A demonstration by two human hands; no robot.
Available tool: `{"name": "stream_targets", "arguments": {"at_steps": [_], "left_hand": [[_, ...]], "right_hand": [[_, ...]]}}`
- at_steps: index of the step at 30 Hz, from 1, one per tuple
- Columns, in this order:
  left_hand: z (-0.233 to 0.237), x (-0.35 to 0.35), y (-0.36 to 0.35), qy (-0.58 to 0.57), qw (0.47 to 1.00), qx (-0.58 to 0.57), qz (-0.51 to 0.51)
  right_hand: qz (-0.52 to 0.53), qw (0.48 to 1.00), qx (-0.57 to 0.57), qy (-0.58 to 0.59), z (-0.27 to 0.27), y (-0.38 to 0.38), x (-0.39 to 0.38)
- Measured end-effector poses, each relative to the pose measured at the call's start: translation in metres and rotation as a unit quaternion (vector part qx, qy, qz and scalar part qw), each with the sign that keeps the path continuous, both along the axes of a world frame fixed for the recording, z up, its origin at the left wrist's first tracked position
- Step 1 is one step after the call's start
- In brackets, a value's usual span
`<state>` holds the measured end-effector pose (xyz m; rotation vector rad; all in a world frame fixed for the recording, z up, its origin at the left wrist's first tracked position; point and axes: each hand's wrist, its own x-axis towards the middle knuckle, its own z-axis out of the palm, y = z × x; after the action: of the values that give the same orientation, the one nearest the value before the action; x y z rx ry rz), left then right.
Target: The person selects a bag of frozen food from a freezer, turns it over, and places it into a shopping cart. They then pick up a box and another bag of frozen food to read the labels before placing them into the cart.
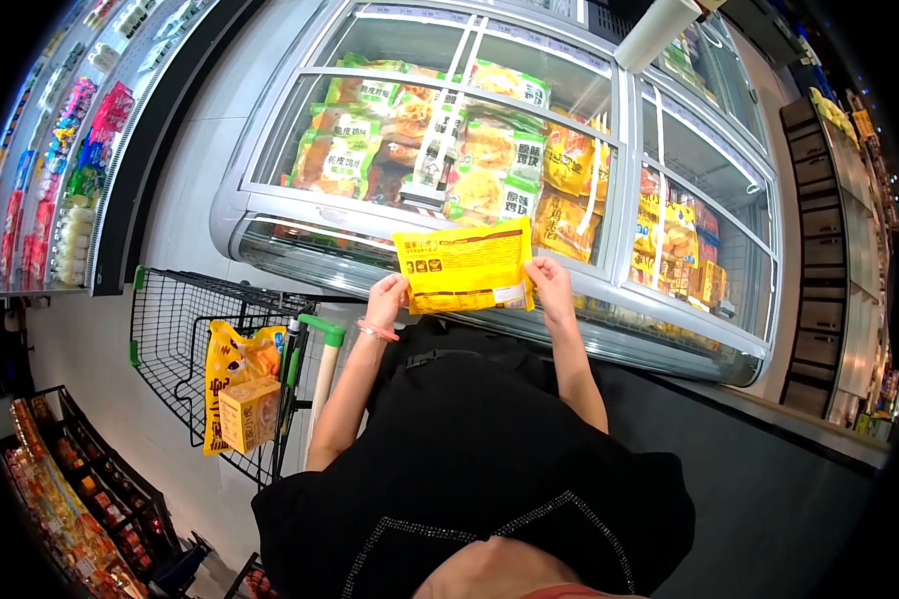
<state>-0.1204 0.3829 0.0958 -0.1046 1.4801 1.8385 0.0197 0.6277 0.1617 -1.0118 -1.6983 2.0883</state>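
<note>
I hold a flat yellow food packet (464, 265) with both hands in front of a chest freezer (270, 215). My left hand (387, 298) grips the packet's left edge, a pink band on its wrist. My right hand (551, 285) grips the right edge. The packet's printed back faces me and hangs just above the freezer's front rim. Under the glass lids lie several green and yellow frozen food packets (489, 150).
A black wire shopping trolley (170, 319) with a green handle (322, 329) stands at my left, holding a yellow bag (232, 359) and a small yellow box (250, 414). Shelves of goods (70, 150) line the far left. A snack rack (60, 489) sits lower left.
</note>
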Motion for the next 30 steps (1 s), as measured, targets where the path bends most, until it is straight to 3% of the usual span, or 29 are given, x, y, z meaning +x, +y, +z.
{"name": "stream_targets", "arguments": {"at_steps": [30], "left_hand": [[-0.013, 0.038, -0.017, -0.023, 0.998, -0.015, 0.049]], "right_hand": [[0.038, 0.999, 0.008, 0.011, -0.02, -0.011, 0.02]]}}
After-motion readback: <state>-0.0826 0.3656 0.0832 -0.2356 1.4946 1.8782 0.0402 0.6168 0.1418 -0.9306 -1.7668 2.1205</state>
